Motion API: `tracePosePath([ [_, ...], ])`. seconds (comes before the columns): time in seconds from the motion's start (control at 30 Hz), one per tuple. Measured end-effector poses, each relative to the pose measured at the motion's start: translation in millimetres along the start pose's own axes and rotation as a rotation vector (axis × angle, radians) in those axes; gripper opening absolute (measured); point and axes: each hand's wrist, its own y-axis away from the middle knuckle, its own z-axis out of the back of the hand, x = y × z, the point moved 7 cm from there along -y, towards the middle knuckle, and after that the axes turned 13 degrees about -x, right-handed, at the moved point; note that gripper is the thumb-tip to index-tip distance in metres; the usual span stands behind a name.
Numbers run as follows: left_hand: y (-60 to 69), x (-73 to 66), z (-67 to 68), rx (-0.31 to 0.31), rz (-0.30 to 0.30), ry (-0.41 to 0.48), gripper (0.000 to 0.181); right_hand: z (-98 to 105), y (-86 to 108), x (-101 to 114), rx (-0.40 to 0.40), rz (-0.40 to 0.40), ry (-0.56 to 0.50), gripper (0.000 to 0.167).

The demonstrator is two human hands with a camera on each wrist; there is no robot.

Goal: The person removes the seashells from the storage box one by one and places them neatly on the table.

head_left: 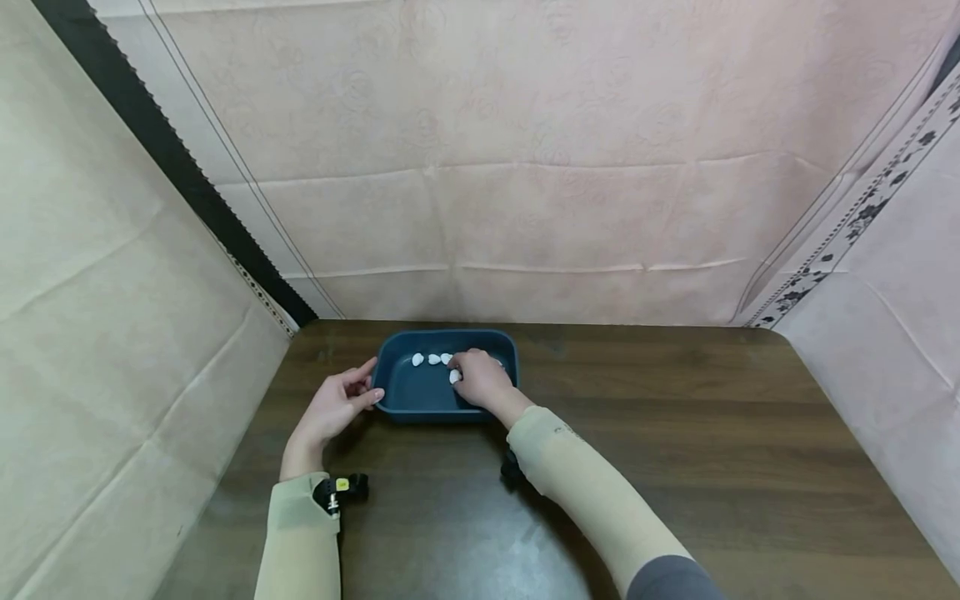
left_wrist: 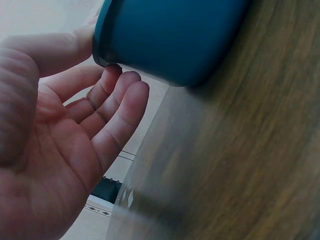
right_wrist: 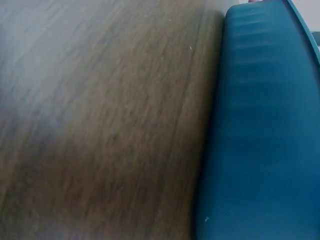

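Observation:
A dark blue rectangular tray (head_left: 420,414) sits on the table with several small white pebble-like pieces (head_left: 417,359) inside, some in a short row toward its back. At the tray's left end, my left hand (head_left: 339,406) pinches the rim, thumb on top and fingers beneath; the left wrist view shows this grip close up. My right hand (head_left: 482,380) reaches in over the front wall, fingers bent down. Between its thumb and fingertips it pinches a white pebble (head_left: 454,377). The right hand itself is out of its wrist view, which shows the tray's outer wall (right_wrist: 265,125).
The brown wooden table (head_left: 637,467) extends to the right and in front of the tray. Pale cloth hangs behind it (head_left: 562,208) and along both sides. Each forearm wears a black wrist camera, the left one (head_left: 348,490) near the table surface.

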Motion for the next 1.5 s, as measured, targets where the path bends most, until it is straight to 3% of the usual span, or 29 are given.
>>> tracePosePath([
  [0.33,-1.9,-1.0,1.8,0.005,0.013,-0.021,0.065,3.4,-1.9,1.4,0.003,0.007,-0.021,0.027],
  [0.5,0.5,0.2,1.2,0.003,0.011,-0.032,0.065,13.5,-1.5,1.7,-0.037,0.033,-0.141,0.030],
  [0.67,2.2,2.1,0.1,0.003,0.018,-0.033,0.064,45.6,4.1,-5.2,-0.154,0.048,-0.325,0.034],
  [0.83,2.3,2.4,-1.3,0.010,0.024,-0.033,0.065,85.5,14.8,-40.9,-0.305,-0.033,-0.522,0.031],
  [1.0,-0.1,1.3,-0.2,0.006,0.022,-0.036,0.064,101.3,22.4,-99.0,-0.347,-0.172,-0.624,0.032],
  [1.23,0.7,3.2,1.0,0.007,0.027,-0.033,0.065,80.0,37.9,-157.7,-0.226,-0.342,-0.551,0.039],
  [1.5,0.2,3.3,0.2,0.011,0.024,-0.024,0.064,70.5,44.6,-168.1,-0.203,-0.381,-0.464,0.035],
])
